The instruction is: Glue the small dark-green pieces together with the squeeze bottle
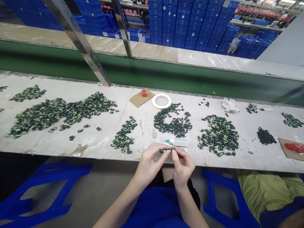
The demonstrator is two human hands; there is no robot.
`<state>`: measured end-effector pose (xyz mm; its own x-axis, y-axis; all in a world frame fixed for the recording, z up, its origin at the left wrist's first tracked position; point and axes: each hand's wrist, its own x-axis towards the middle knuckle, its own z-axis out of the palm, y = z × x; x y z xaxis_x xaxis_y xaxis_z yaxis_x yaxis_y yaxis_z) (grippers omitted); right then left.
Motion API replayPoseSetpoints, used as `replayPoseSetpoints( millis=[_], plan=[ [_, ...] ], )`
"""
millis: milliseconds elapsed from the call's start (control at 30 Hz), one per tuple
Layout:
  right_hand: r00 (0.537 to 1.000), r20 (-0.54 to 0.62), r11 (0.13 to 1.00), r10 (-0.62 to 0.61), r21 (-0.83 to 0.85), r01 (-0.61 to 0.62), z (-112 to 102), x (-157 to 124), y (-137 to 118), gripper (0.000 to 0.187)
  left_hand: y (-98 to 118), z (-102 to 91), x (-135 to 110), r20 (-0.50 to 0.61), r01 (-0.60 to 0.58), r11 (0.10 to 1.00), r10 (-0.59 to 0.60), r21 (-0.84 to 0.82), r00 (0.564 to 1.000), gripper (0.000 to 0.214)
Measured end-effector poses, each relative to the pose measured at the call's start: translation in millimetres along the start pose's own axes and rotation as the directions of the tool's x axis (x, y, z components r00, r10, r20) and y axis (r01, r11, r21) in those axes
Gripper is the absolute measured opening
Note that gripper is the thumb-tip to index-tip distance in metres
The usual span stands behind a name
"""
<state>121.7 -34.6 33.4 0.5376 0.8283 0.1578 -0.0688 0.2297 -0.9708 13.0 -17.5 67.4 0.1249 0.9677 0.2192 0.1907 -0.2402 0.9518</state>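
Observation:
Both hands meet at the table's front edge, fingertips pinched around a small dark green-and-black part [171, 148]. My left hand [152, 158] grips its left side between thumb and fingers. On the other side, the thumb and index finger of my right hand [182, 163] close on the same part. Another small dark piece [161, 151] shows by the left fingers. Just beyond the hands lies a clear squeeze bottle [178, 142] with a blue needle tip. A pile of small dark pieces [173, 122] is behind it. Heaps of green-and-black parts flank it, left [124, 136] and right [219, 136].
A tape roll [155, 102] and a red cup [143, 92] on cardboard [137, 100] stand at the back. A large heap [47, 114] spreads leftward. Crumpled tissue [230, 105] lies right. Blue stools [54, 186] and a person's green-clad leg [270, 190] are below. A metal post [80, 44] rises left.

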Motion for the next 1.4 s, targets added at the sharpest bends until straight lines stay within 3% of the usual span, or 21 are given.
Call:
replayPoseSetpoints(
  millis=[267, 433, 600, 800, 1000, 1167, 1400],
  plan=[
    [0.998, 0.058, 1.0, -0.028, 0.016, 0.027, -3, 4, 0, 0.01, -1, -1.4, 1, 0.005, -0.049, 0.998, 0.049, 0.044, 0.999, 0.011],
    [0.979, 0.205, 0.997, -0.006, -0.079, 0.023, -13, 11, -4, 0.007, -3, -3.2, 3, 0.032, -0.063, 0.994, 0.06, 0.09, 0.998, 0.011],
    [0.939, 0.343, 0.991, -0.02, -0.12, 0.065, -22, 23, -15, 0.027, -3, -10.0, 9, 0.125, -0.078, 0.994, 0.068, 0.08, 0.99, 0.011],
    [0.909, 0.412, 0.981, -0.071, -0.136, 0.139, -24, 30, -16, 0.035, -1, -14.8, 9, 0.185, -0.065, 0.995, 0.05, 0.074, 0.981, 0.016],
    [0.923, 0.385, 0.99, 0.016, -0.134, 0.038, -24, 27, -12, 0.03, -5, -6.4, 3, 0.117, -0.199, 0.966, 0.181, 0.165, 0.976, 0.021],
    [0.93, 0.347, 0.993, 0.121, -0.041, -0.113, -22, 23, -7, 0.028, -13, -1.2, -1, 0.061, -0.325, 0.919, 0.319, 0.222, 0.946, 0.024],
    [0.905, 0.38, 0.978, 0.194, -0.002, -0.209, -24, 23, -6, 0.028, -17, -7.4, 3, 0.119, -0.333, 0.924, 0.316, 0.188, 0.941, 0.022]
  ],
)
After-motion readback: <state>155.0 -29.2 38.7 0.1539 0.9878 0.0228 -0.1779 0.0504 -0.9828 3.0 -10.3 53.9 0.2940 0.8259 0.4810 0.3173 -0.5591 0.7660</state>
